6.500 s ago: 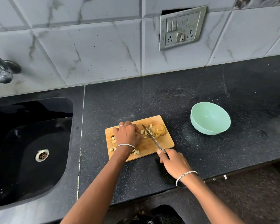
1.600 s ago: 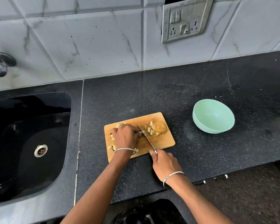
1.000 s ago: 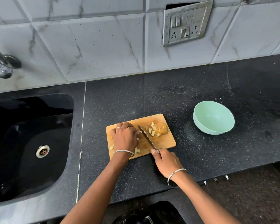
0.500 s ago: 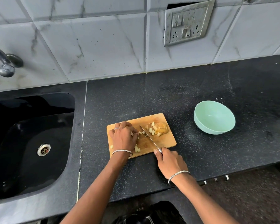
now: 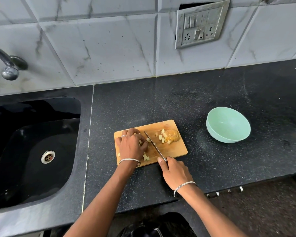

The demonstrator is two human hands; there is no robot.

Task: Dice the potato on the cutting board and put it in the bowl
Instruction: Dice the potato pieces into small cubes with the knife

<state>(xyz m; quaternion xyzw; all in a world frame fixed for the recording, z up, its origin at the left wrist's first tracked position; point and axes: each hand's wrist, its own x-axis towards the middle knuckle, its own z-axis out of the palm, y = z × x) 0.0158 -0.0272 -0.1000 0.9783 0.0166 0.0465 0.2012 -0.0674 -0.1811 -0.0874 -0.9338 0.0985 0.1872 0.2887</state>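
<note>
We are gripping the knife w/ R hand, blade running diagonally from near edge of the cutting board, L hand curling over a potato piece just left of blade; uncut potato chunk is lying by far-right corner, bowl farther right, nearer R hand.

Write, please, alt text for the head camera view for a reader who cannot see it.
A person's right hand holds a knife, blade across a wooden cutting board, while the left hand grips potato pieces beside it. A larger potato chunk lies at the board's right end; an empty mint-green bowl stands apart on the black counter, right of the board.
</note>
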